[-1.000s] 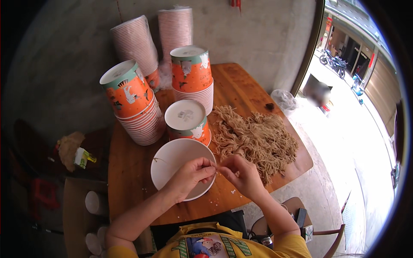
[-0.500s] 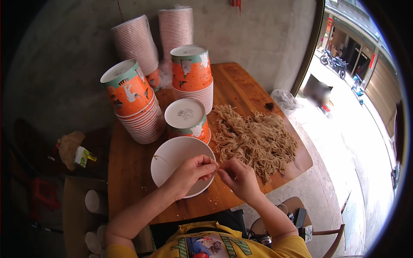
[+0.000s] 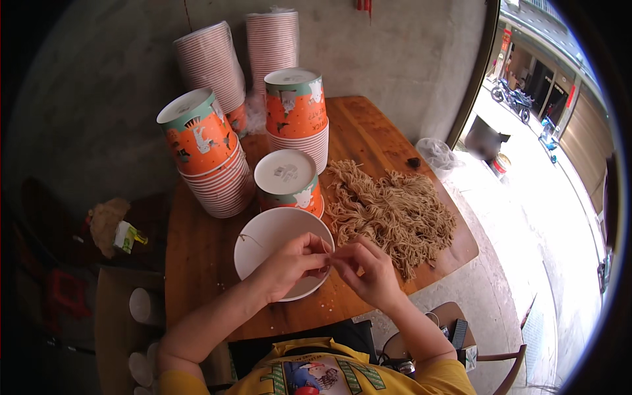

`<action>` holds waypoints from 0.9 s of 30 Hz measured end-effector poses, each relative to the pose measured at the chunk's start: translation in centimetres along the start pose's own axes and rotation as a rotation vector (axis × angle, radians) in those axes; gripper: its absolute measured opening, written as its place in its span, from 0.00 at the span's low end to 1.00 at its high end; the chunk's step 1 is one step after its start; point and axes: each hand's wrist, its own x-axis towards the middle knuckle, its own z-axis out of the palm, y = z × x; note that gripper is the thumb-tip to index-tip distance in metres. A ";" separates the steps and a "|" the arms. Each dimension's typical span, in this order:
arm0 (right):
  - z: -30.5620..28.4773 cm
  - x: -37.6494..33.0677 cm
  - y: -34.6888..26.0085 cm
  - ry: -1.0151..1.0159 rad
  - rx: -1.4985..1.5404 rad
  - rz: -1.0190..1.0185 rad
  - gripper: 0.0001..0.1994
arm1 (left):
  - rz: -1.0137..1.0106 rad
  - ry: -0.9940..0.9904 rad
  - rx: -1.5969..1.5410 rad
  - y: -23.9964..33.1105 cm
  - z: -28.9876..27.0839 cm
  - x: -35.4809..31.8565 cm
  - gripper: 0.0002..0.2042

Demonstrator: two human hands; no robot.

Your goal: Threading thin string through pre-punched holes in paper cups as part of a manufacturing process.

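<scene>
Little has moved since the earlier frame: the view has shifted slightly and the right hand's fingers have changed their bend a touch, while both hands have stayed fingertip to fingertip over the right edge of the white tub (image 3: 263, 230). The left hand (image 3: 293, 266) reaches across the tub's near side, thumb and forefinger pressed together. The right hand (image 3: 370, 273), just right of the tub, also brings thumb and forefinger together, its tips meeting the left's; whatever lies between them is too small to tell.

Inside the tub, against its left wall, a thin brown strand (image 3: 245, 237) rests near the rim. Right of the tub spreads a heap of tan strands (image 3: 395, 217), loose and tangled. White specks (image 3: 322, 306) dot the wooden table (image 3: 191, 273) in front of the tub.

Just behind the tub stands an upside-down orange and green tub (image 3: 288, 174). Farther behind it rise two taller nested stacks, one to the left (image 3: 204, 151) and one slightly right (image 3: 296, 112). Beyond these, farthest from the tub, are two plastic-wrapped stacks (image 3: 210, 66). A clear plastic bag (image 3: 436, 155) lies well apart, to the tub's far right. Left of the tub and lower, a cardboard box (image 3: 115, 296) holds more white tubs (image 3: 145, 307).
</scene>
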 end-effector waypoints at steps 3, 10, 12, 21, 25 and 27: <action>-1.3 1.5 0.1 -0.017 -0.258 -0.258 0.15 | 0.058 0.024 0.145 0.4 0.6 -0.3 0.09; -2.4 2.8 0.3 -0.206 -0.407 -0.344 0.18 | 0.136 0.131 0.197 0.1 1.0 -0.4 0.12; -2.4 3.1 0.7 -0.193 -0.320 -0.372 0.13 | 0.120 0.115 0.190 0.2 1.0 -0.5 0.12; -1.2 2.0 2.0 -0.293 0.636 0.341 0.03 | 0.231 0.047 0.359 -0.4 0.9 -0.4 0.13; -1.3 1.8 2.5 -0.319 0.773 0.354 0.03 | 0.431 0.107 0.679 -0.8 1.0 -0.3 0.13; -1.4 1.7 2.8 -0.327 0.637 0.313 0.06 | 0.458 0.119 0.711 -0.7 1.1 -0.5 0.13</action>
